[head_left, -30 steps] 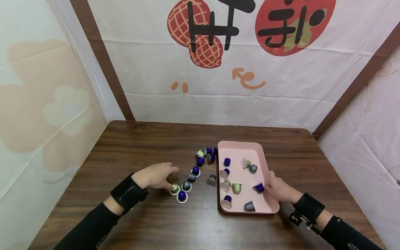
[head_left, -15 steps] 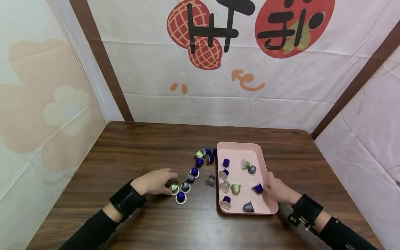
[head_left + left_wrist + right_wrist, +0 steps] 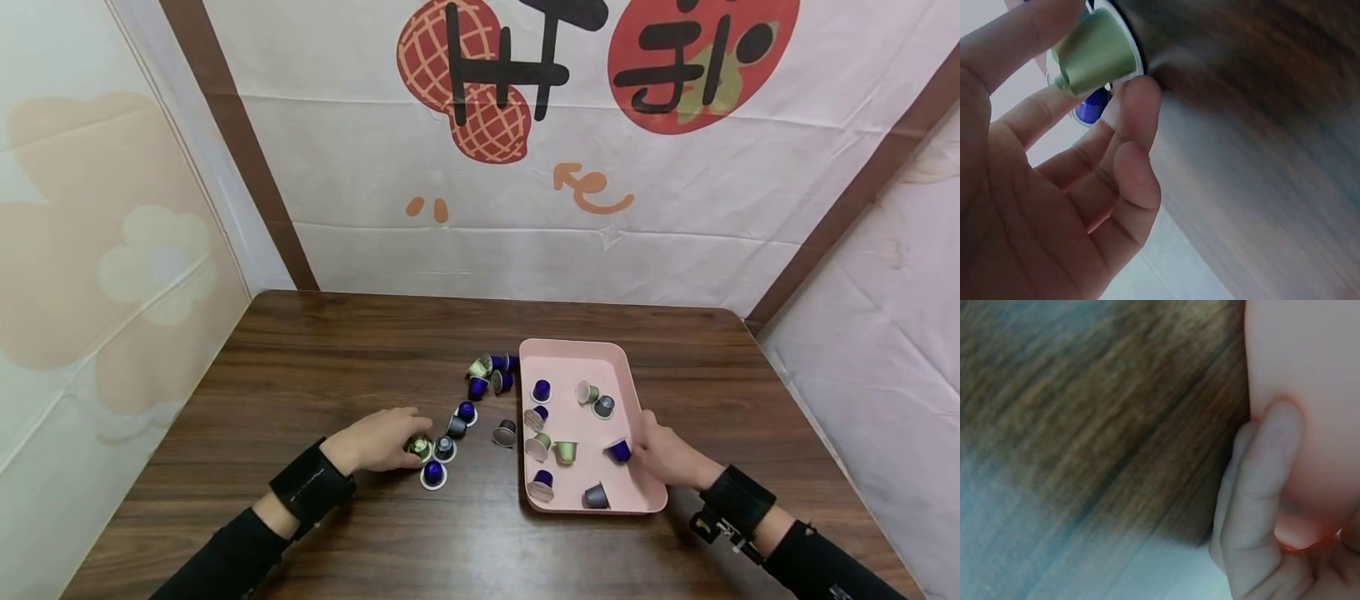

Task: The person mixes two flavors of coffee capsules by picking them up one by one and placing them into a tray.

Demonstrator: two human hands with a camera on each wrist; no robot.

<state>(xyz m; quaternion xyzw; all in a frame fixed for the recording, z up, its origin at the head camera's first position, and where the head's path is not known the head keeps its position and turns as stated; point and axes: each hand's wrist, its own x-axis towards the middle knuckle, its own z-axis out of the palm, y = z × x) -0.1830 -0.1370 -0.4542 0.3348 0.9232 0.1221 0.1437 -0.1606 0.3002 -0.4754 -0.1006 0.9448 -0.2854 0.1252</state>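
At the left end of a cluster of coffee capsules, my left hand [image 3: 386,440] has its thumb and fingers around a green coffee capsule [image 3: 421,448]. Seen from the left wrist, the green capsule [image 3: 1100,53] sits between thumb and fingertips, its pale rim toward the table. Close beside it stand a dark teal capsule [image 3: 445,449] and a blue capsule [image 3: 432,474], rims down. My right hand [image 3: 663,450] grips the right edge of a pink tray [image 3: 577,354]. The right wrist view has fingers curled at the tray wall [image 3: 1310,350].
Inside the tray lie several capsules, among them a green one [image 3: 566,452] and a grey one [image 3: 596,497]. Left of the tray is a loose grey capsule [image 3: 505,432]. A blue capsule [image 3: 477,387] belongs to a heap by the tray's far left corner.
My left fingers have closed in around the green capsule, which has shifted slightly toward the teal one. The right hand stays on the tray edge.
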